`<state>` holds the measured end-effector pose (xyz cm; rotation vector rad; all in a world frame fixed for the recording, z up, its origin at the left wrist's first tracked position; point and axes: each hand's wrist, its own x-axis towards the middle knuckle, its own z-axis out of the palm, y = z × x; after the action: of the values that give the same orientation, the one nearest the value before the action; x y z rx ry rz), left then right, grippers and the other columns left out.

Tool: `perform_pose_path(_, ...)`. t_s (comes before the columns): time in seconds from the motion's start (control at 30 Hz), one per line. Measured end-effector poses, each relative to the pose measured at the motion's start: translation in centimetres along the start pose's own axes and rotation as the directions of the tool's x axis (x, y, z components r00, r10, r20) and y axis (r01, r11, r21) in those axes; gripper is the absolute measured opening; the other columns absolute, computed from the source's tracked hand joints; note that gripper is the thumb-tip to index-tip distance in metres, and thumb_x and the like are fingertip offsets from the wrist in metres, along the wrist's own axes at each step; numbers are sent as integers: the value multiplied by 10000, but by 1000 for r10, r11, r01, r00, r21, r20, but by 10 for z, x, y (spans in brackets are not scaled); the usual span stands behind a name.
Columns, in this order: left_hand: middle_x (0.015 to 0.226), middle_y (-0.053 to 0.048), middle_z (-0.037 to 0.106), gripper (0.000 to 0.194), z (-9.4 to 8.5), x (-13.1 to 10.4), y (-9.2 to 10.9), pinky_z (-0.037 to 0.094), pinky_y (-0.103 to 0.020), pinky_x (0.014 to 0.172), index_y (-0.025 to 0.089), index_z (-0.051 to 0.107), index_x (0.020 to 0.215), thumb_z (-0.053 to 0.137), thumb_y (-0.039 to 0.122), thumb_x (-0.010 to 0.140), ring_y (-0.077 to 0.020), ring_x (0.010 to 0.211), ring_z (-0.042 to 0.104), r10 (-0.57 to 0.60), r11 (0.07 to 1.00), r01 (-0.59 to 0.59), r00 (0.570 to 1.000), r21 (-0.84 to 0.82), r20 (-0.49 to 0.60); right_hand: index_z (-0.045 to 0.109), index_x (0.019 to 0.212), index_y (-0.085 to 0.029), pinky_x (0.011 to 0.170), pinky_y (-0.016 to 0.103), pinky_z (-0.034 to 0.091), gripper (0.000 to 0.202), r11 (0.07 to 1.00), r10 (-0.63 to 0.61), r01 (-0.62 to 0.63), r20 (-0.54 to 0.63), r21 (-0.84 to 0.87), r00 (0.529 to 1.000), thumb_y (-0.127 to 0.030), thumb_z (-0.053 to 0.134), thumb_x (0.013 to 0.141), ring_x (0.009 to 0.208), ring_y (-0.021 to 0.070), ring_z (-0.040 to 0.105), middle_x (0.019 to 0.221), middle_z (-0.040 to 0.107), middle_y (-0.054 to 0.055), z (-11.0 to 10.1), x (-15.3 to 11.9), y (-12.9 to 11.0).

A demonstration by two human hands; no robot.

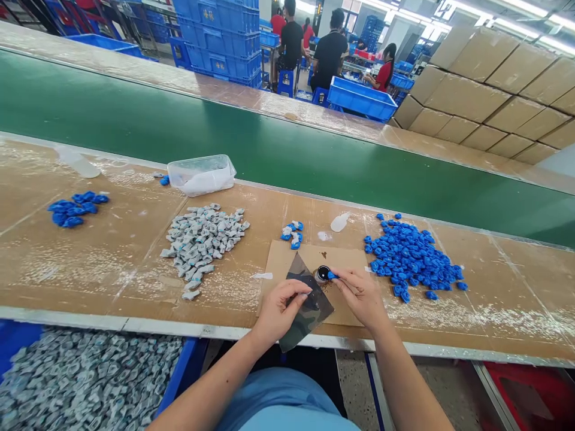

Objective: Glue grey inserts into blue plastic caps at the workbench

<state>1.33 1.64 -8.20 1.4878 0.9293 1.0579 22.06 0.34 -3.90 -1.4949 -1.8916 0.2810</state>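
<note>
In the head view my right hand point(363, 297) pinches a small blue piece point(332, 275) at the rim of a small round jar point(322, 273) with a dark top or contents. My left hand point(284, 304) is closed in a pinch over a dark camouflage-patterned sheet point(306, 320). What lies between its fingertips is too small to make out. Jar and sheet are on a flat cardboard piece point(353, 257). Just beyond it sit several blue pieces with whitish parts on them point(295, 240).
Left of my hands is a pile of grey parts point(204, 236); to the right, a pile of blue pieces point(413, 254). A clear plastic box point(202, 175) and small squeeze bottle point(340, 221) stand near the green conveyor belt point(287, 146). A bin of grey parts point(90, 377) is at lower left.
</note>
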Motion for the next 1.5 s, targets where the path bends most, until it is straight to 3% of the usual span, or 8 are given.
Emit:
perform_pose_path(0.17, 852, -50, 690, 237, 3, -1, -1, 544, -269, 710, 175, 671, 942, 676, 321, 756, -151, 759, 640, -210, 946, 208, 977, -248, 17, 713, 987, -249, 755, 298, 559, 191, 992, 82, -82, 4, 93, 997, -221, 585, 847, 866, 179, 685, 940, 733, 46, -3, -5, -8)
perform_pose_path(0.37, 860, -52, 696, 277, 1, 0, 3, 544, -299, 756, 162, 675, 888, 719, 369, 710, -158, 773, 648, -288, 894, 300, 954, -333, 86, 714, 957, -242, 762, 305, 568, 166, 960, 77, -87, 47, 267, 996, -220, 627, 818, 833, 171, 687, 905, 738, 39, 8, -12, -28)
perform_pose_path(0.57, 864, -47, 690, 309, 1, 0, 6, 540, -312, 790, 167, 647, 924, 724, 377, 711, -160, 811, 643, -278, 888, 300, 954, -348, 112, 712, 960, -245, 732, 312, 556, 148, 956, -3, -23, 87, 291, 996, -247, 632, 836, 802, 168, 675, 870, 737, 39, 21, -13, -29)
perform_pose_path(0.8, 874, -60, 663, 192, 4, -5, 1, 534, -319, 780, 166, 642, 879, 663, 325, 773, -161, 809, 632, -159, 958, 188, 977, -218, 142, 729, 882, -223, 596, 258, 504, 162, 971, -146, 103, 192, 217, 971, -310, 593, 874, 644, 138, 631, 697, 697, 24, 11, -10, -21)
perform_pose_path(0.93, 851, -48, 658, 216, 4, -5, 3, 525, -308, 781, 174, 602, 969, 644, 275, 783, -159, 814, 637, -149, 965, 185, 970, -183, 193, 723, 923, -204, 585, 246, 490, 193, 965, -231, 190, 237, 182, 944, -285, 549, 904, 644, 134, 613, 683, 679, 30, 9, -12, -19)
perform_pose_path(1.2, 781, -7, 617, 258, 5, -2, 1, 496, -265, 707, 183, 550, 987, 660, 273, 771, -129, 738, 615, -194, 944, 252, 946, -214, 258, 710, 962, -205, 576, 242, 483, 227, 964, -262, 238, 261, 120, 929, -265, 494, 929, 652, 137, 601, 695, 656, 39, 3, -13, -22)
perform_pose_path(1.37, 763, 2, 611, 258, 3, -1, 3, 488, -255, 681, 188, 557, 983, 672, 253, 762, -127, 726, 609, -210, 942, 273, 932, -193, 295, 722, 930, -236, 572, 238, 471, 229, 966, -252, 214, 325, 148, 911, -264, 495, 926, 640, 137, 592, 690, 652, 38, -2, -8, -27)
perform_pose_path(1.5, 766, 1, 614, 302, 3, -1, 4, 491, -256, 692, 182, 553, 983, 704, 285, 743, -125, 725, 616, -238, 901, 330, 919, -282, 313, 731, 919, -235, 567, 239, 470, 219, 975, -208, 168, 334, 145, 919, -277, 516, 914, 635, 139, 590, 676, 654, 36, 1, -8, -26)
